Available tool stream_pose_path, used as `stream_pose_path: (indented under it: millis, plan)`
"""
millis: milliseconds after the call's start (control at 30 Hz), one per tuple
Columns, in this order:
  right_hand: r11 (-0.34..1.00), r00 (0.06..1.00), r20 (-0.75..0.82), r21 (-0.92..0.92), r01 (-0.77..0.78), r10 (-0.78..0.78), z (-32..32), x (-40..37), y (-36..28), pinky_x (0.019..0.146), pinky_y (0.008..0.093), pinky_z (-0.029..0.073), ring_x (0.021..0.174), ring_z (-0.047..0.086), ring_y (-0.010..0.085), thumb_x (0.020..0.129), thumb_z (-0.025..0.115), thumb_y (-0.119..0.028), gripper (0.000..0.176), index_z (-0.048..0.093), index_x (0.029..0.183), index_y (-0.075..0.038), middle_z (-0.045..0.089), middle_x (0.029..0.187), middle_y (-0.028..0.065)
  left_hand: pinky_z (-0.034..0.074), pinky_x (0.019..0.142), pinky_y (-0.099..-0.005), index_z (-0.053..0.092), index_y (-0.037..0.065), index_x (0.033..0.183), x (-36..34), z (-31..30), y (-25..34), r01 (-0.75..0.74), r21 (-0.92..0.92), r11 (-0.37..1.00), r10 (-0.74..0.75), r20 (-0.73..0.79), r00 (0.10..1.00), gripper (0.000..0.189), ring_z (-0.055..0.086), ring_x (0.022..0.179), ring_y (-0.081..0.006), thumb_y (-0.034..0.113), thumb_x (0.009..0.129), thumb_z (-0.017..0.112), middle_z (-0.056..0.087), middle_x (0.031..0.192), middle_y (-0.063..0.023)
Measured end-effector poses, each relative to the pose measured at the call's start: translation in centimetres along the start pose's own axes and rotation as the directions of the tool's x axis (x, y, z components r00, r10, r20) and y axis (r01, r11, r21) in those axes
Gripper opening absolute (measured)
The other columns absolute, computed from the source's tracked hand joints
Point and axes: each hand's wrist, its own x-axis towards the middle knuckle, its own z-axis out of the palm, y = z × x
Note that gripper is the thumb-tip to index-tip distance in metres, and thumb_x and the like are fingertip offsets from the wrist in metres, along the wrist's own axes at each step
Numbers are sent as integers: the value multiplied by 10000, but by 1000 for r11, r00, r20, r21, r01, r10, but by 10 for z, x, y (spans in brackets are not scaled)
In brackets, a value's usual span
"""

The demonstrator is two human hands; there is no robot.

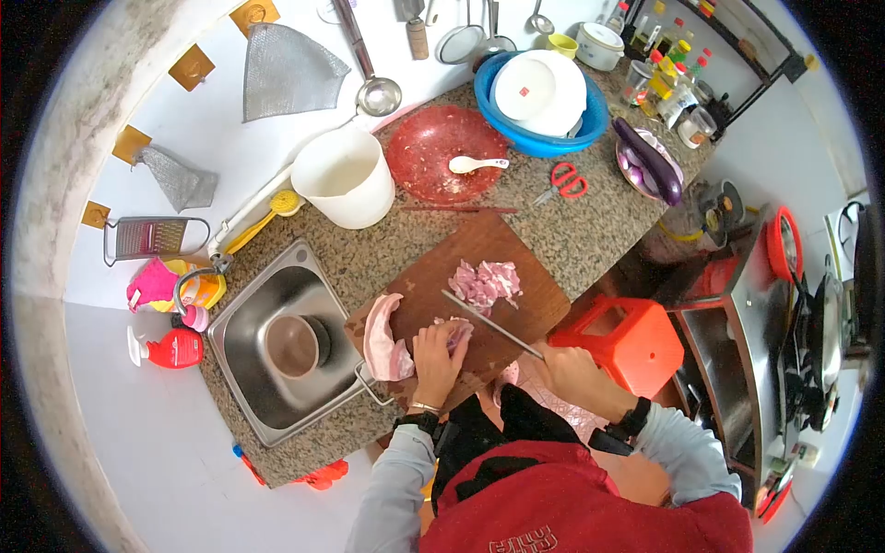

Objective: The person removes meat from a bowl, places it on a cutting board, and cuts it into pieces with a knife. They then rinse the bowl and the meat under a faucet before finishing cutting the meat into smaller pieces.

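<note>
A wooden cutting board (527, 276) lies on the counter beside the sink. My left hand (435, 365) has its fingers curled over a piece of raw meat (459, 337), pressing it against the board. My right hand (576, 376) is closed round the handle of a kitchen knife (493, 325). Its narrow blade is seen nearly edge-on, just right of the held meat. Beyond the blade sits a pile of cut meat (485, 282). A thick strip of pork with pale skin (380, 337) rests at the board's left end, next to my left hand.
Left of the board is a steel sink (241, 329) with a brown bowl (293, 347). Behind stand a white bucket (345, 180), a red round tray (419, 147) and a blue basin (486, 92). Red-handled scissors (565, 184) and an eggplant (650, 161) lie right. A red stool (636, 355) stands below.
</note>
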Motion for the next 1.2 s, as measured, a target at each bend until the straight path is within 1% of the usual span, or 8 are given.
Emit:
stream_pose_path:
  millis: [233, 300, 533, 600, 667, 833, 1100, 1200]
  plan:
    - [995, 993, 95, -64, 80, -74, -9, -6, -7, 488, 515, 485, 557, 621, 405, 925, 537, -263, 264, 545, 1059, -36, 619, 622, 208, 370, 693, -408, 625, 105, 898, -1, 0, -3, -76, 143, 987, 71, 42, 997, 162, 514, 816, -281, 190, 790, 711, 576, 907, -68]
    - [994, 985, 170, -95, 45, -29, -9, -10, -2, 513, 521, 485, 596, 620, 405, 922, 537, -216, 289, 540, 1165, -60, 616, 665, 219, 370, 692, -410, 616, 100, 876, -1, 1, -5, -86, 165, 983, 79, 50, 996, 167, 515, 820, -282, 172, 763, 715, 584, 927, -64]
    - [985, 979, 202, -174, 18, 18, 0, -26, 14, 516, 494, 501, 587, 627, 385, 903, 553, -195, 302, 537, 1182, -80, 620, 645, 182, 374, 705, -408, 615, 98, 888, -1, 2, -6, -78, 85, 993, 76, 27, 997, 188, 526, 842, -277, 156, 744, 720, 601, 975, -58]
    - [990, 988, 151, -126, 62, -42, -8, -1, -13, 522, 478, 512, 598, 637, 385, 897, 549, -189, 257, 545, 1118, -57, 630, 654, 174, 373, 712, -405, 626, 100, 897, 0, -2, -4, -82, 94, 992, 74, 82, 994, 182, 526, 839, -275, 151, 747, 717, 596, 958, -56]
    - [990, 985, 147, -90, 106, -92, 16, 32, -20, 539, 479, 529, 623, 660, 385, 839, 559, -115, 126, 547, 915, -16, 637, 672, 214, 372, 715, -405, 630, 98, 901, -2, -1, -5, -102, 97, 990, 93, 97, 991, 180, 522, 839, -277, 154, 752, 714, 593, 949, -57]
    - [992, 992, 45, -41, 116, -114, 38, 89, -54, 566, 488, 533, 658, 666, 392, 823, 560, -104, 147, 522, 908, 10, 647, 689, 204, 371, 722, -409, 638, 90, 911, -2, -3, -6, -120, 129, 984, 102, 135, 985, 180, 510, 844, -283, 170, 765, 708, 582, 926, -64]
    - [994, 991, 130, -99, 40, -27, 9, 12, -7, 581, 501, 531, 659, 660, 403, 883, 545, -192, 179, 538, 924, -18, 641, 682, 220, 393, 791, -401, 653, 86, 959, -2, -2, -4, -22, 48, 999, 18, 78, 997, 186, 522, 879, -292, 174, 801, 695, 607, 996, -78]
    - [993, 994, 112, -122, -2, 16, 2, 7, 9, 577, 526, 518, 648, 648, 416, 918, 527, -232, 202, 544, 924, -31, 633, 671, 223, 397, 778, -397, 654, 99, 967, 1, -4, 0, -50, 36, 998, 49, 42, 998, 187, 532, 875, -279, 182, 808, 707, 612, 973, -65]
